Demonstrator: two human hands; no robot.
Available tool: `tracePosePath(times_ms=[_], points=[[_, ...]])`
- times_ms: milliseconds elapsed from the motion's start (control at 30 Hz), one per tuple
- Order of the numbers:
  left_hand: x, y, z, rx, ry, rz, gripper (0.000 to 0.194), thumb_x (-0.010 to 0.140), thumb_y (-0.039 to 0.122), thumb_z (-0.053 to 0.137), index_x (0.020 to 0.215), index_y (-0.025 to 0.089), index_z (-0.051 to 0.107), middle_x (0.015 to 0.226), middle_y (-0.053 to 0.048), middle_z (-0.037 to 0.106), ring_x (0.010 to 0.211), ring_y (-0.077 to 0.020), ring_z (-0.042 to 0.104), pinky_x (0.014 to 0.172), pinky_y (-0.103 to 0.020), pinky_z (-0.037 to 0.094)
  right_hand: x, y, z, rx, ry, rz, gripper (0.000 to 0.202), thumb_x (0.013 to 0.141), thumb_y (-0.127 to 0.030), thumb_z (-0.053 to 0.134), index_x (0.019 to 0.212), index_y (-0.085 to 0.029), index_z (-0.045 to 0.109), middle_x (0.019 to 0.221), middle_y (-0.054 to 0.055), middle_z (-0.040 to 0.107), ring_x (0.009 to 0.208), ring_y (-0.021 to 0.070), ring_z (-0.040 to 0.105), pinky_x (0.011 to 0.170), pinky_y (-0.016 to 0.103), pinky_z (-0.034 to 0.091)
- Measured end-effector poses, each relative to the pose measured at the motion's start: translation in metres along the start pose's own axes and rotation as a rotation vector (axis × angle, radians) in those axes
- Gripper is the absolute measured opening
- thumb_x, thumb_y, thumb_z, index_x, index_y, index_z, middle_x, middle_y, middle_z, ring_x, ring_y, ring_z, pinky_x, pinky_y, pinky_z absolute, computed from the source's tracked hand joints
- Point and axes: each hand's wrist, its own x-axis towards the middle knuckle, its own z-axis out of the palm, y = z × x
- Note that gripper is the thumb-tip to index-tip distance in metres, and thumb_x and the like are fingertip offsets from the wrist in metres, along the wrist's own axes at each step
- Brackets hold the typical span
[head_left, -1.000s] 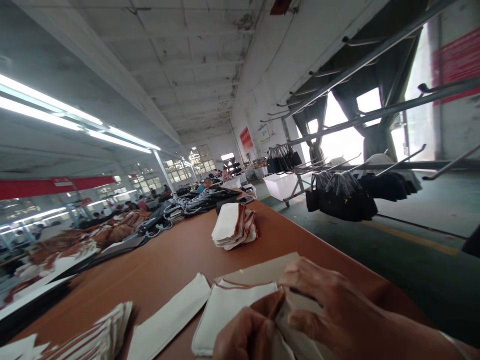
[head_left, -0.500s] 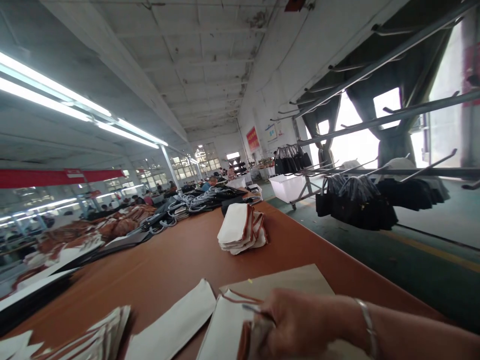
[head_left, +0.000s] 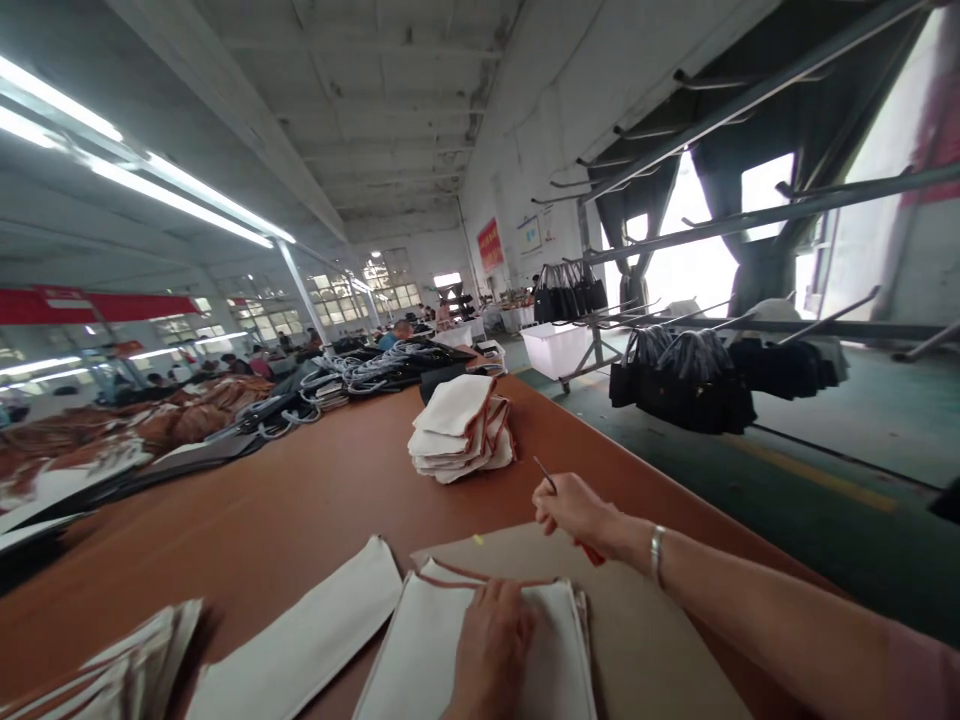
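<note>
Fingers of the right hand (head_left: 574,505) were pinched on a thin pointed tool with a red handle (head_left: 559,500), its tip raised and directed away from the person; a bracelet (head_left: 657,556) circled the wrist. Fingers of the left hand (head_left: 491,640) lay spread and flat, pressing down the topmost piece of a stack of cream fabric panels edged in brown trim (head_left: 480,650), which rested partly on a grey card sheet (head_left: 637,620) at the near edge of the orange-brown worktop (head_left: 300,500).

Judged risk: the pointed tool was held near the pressing hand, so a slip toward the panel could prick the fingers or snag the cloth; lifting the flat hand could let the loose top panels slide out of alignment.

Surroundings: 1 long cream panel (head_left: 300,640) lay just beside the stack on its left, and a fanned pile of trimmed pieces (head_left: 112,680) lay further left. A folded heap of similar pieces (head_left: 461,428) sat farther up the worktop, directly beyond the tool. Black bags (head_left: 690,380) hung from a rack across the aisle at right, and a white bin (head_left: 559,350) stood behind it.
</note>
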Motion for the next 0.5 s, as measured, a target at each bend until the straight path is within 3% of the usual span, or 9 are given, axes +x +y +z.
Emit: tracePosePath(times_ms=[100, 200, 367, 500], points=[[0.027, 0.015, 0.013, 0.063, -0.112, -0.016, 0.022, 0.089, 0.022, 0.061, 0.11, 0.02, 0.07, 0.109, -0.006, 0.07, 0.104, -0.0258, 0.063, 0.092, -0.041, 0.049, -0.034, 0.044, 0.005, -0.01, 0.04, 0.021, 0.012, 0.1, -0.022, 0.054, 0.1, -0.014, 0.063, 0.079, 0.001, 0.068, 0.063, 0.0146, 0.067, 0.052, 0.025, 0.053], [0.042, 0.021, 0.013, 0.133, -0.187, -0.024, 0.019, 0.089, 0.03, 0.067, 0.101, 0.016, 0.069, 0.106, -0.006, 0.068, 0.104, -0.0255, 0.061, 0.093, -0.045, 0.049, -0.056, 0.079, 0.009, -0.006, 0.113, 0.017, 0.02, 0.095, -0.012, 0.038, 0.099, -0.015, 0.058, 0.077, 0.004, 0.07, 0.069, 0.0191, 0.072, 0.052, 0.025, 0.052], [0.046, 0.028, 0.002, 0.18, -0.252, 0.024, 0.017, 0.091, 0.029, 0.066, 0.101, 0.016, 0.066, 0.111, -0.006, 0.066, 0.104, -0.023, 0.061, 0.093, -0.042, 0.049, -0.066, 0.12, 0.028, -0.048, 0.19, -0.086, 0.028, 0.098, -0.025, 0.029, 0.103, -0.017, 0.055, 0.09, 0.01, 0.074, 0.085, 0.0213, 0.074, 0.078, 0.031, 0.056], [0.036, 0.033, -0.016, 0.176, -0.298, 0.011, 0.013, 0.09, 0.017, 0.063, 0.103, 0.015, 0.064, 0.106, -0.005, 0.069, 0.098, -0.0207, 0.063, 0.089, -0.038, 0.049, -0.068, 0.132, 0.045, -0.165, 0.185, -0.145, 0.036, 0.101, -0.029, 0.027, 0.107, -0.019, 0.061, 0.102, 0.013, 0.076, 0.097, 0.0236, 0.073, 0.084, 0.03, 0.054]])
